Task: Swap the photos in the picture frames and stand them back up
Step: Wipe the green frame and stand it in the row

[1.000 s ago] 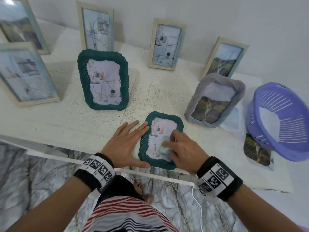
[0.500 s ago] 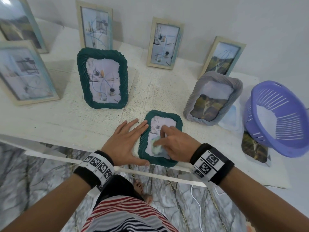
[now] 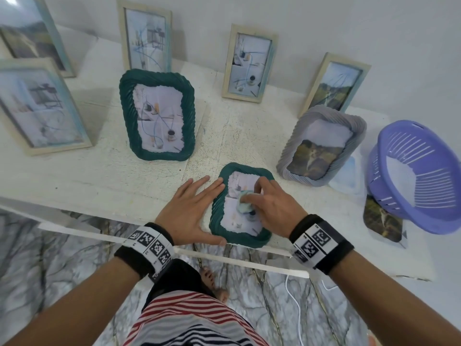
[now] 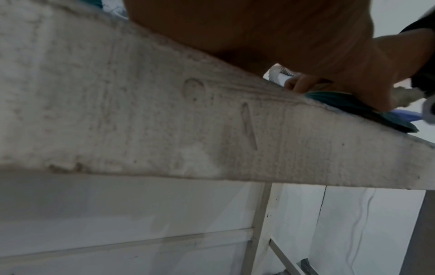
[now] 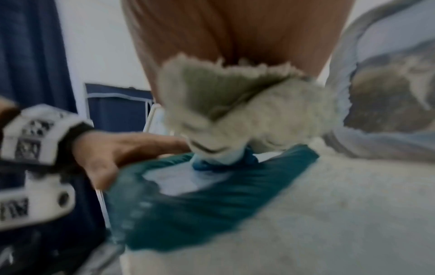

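Note:
A small green frame (image 3: 219, 218) lies flat, face up, at the front edge of the white table (image 3: 99, 186). My left hand (image 3: 192, 208) lies flat beside it, fingers straight, thumb along the frame's near-left corner. My right hand (image 3: 269, 203) grips a pale crumpled cloth (image 3: 245, 202) and presses it on the frame's glass. In the right wrist view the cloth (image 5: 247, 111) sits on the glass of the green frame (image 5: 188, 219). A larger green frame (image 3: 157, 116) stands behind at left. A grey frame (image 3: 321, 146) with a landscape photo stands at right.
Several pale wooden frames (image 3: 249, 63) stand along the wall and at the left. A purple basket (image 3: 419, 176) lies tipped at the right, over a loose landscape photo (image 3: 381, 221). The table's front edge runs just under my wrists.
My right hand has slid the cloth up and left across the small frame's glass, then a little back. The left hand has stayed flat beside the frame.

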The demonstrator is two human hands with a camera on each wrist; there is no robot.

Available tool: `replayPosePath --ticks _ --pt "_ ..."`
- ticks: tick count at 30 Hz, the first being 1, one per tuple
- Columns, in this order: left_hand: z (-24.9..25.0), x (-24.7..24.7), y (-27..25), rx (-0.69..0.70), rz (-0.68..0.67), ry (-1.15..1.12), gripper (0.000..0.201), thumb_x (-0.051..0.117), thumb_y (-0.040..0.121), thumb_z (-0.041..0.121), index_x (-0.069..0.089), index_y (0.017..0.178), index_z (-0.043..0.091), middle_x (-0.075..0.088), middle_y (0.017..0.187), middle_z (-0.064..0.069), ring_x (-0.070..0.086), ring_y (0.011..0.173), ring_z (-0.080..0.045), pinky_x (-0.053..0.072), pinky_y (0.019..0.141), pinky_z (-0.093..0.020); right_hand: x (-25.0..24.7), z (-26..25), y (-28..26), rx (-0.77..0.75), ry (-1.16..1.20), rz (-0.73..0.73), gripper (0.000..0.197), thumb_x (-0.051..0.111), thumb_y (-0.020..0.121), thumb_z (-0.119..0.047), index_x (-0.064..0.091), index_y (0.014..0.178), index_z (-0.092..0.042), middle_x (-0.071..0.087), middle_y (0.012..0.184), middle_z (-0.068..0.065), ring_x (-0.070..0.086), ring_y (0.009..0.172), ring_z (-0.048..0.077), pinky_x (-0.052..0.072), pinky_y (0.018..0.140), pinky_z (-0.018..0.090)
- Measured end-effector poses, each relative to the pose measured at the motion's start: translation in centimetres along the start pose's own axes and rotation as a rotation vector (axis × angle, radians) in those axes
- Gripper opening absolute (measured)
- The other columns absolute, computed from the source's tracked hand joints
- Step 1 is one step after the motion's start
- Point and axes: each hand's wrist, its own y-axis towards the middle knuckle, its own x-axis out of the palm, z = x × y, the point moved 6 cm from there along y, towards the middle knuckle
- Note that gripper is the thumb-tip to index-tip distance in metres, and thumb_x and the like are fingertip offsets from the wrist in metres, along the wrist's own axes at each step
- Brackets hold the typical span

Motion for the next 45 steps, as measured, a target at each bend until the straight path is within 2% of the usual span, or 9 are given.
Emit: replayPosePath --ticks 6,11,16,19,21,24,32,39,45 --pt "0.0 0.0 0.1 -0.008 0.006 -0.017 0.123 0.038 0.063 0.098 0.002 0.156 0.026 -0.007 0.161 0.015 -0.01 0.149 -0.01 -0.006 0.121 -0.039 1.2 -2.2 -2.6 -0.164 0.001 -0.117 0.034 0.057 0.079 -0.006 0.071 0.105 -0.025 0.049 0.096 0.01 0.046 0.08 0.027 0.042 0.055 0.034" --pt "0.0 -0.1 0.0 -0.003 -0.001 -0.006 0.123 0.038 0.063 0.098 0.0 0.156 0.025 -0.008 0.161 0.015 -0.011 0.149 -0.009 -0.007 0.121 -0.037 0.1 -0.1 -1.6 -0.01 -0.069 0.003 0.039 0.068 0.065 0.001 0.07 0.097 -0.021 0.05 0.091 0.01 0.047 0.074 0.028 0.041 0.051 0.03" --pt "0.0 0.0 0.0 -0.007 0.004 0.012 0.124 0.036 0.063 0.098 0.0 0.156 0.025 -0.008 0.161 0.015 -0.01 0.149 -0.01 -0.007 0.121 -0.037 1.1 -0.9 -3.6 -0.063 -0.042 -0.048 0.031 0.06 0.073 -0.004 0.069 0.098 -0.021 0.047 0.092 0.008 0.044 0.075 0.024 0.038 0.052 0.031" --pt "0.0 0.0 0.0 -0.006 -0.004 0.021 0.124 0.034 0.063 0.099 -0.002 0.156 0.026 -0.01 0.161 0.015 -0.012 0.149 -0.009 -0.007 0.121 -0.038 0.5 0.7 -2.7 0.06 -0.128 -0.012 0.032 0.067 0.068 -0.002 0.07 0.095 -0.019 0.051 0.091 0.01 0.05 0.074 0.028 0.032 0.049 0.028" --pt "0.0 0.0 0.0 -0.008 -0.003 0.02 0.124 0.033 0.063 0.1 -0.002 0.156 0.025 -0.011 0.161 0.015 -0.013 0.149 -0.009 -0.008 0.121 -0.038 0.2 1.4 -1.2 0.185 -0.15 0.056 0.031 0.064 0.071 0.002 0.068 0.098 -0.012 0.051 0.098 0.016 0.051 0.081 0.035 0.039 0.049 0.032" --pt "0.0 -0.1 0.0 -0.004 -0.002 0.02 0.125 0.033 0.062 0.1 -0.001 0.156 0.025 -0.011 0.161 0.015 -0.013 0.149 -0.009 -0.008 0.121 -0.038 0.3 1.0 0.0 0.251 -0.076 0.069 0.032 0.05 0.081 0.005 0.064 0.108 -0.007 0.046 0.11 0.018 0.047 0.092 0.034 0.041 0.066 0.036" --pt "0.1 -0.2 -0.1 -0.015 -0.005 0.016 0.126 0.035 0.06 0.1 -0.002 0.156 0.026 -0.011 0.161 0.016 -0.013 0.149 -0.008 -0.007 0.121 -0.038 1.0 -0.6 -3.7 -0.063 -0.009 -0.11 0.035 0.053 0.083 -0.002 0.068 0.11 -0.017 0.047 0.098 0.01 0.045 0.079 0.026 0.044 0.065 0.037" --pt "0.2 -0.2 -0.1 -0.024 -0.009 0.009 0.127 0.035 0.06 0.101 -0.003 0.156 0.027 -0.013 0.16 0.016 -0.015 0.148 -0.008 -0.008 0.121 -0.038 -3.9 4.5 -6.3 0.23 0.163 0.152 0.028 0.053 0.094 -0.014 0.064 0.119 -0.022 0.044 0.093 0.002 0.051 0.078 0.02 0.041 0.074 0.029" --pt "0.2 -0.3 -0.1 -0.024 -0.012 -0.016 0.127 0.034 0.06 0.101 -0.002 0.156 0.027 -0.011 0.161 0.015 -0.014 0.148 -0.007 -0.007 0.121 -0.038 -6.0 12.7 -10.2 0.622 -0.012 0.138 0.034 0.054 0.089 -0.015 0.065 0.12 -0.018 0.055 0.095 0.013 0.052 0.093 0.031 0.031 0.072 0.028"
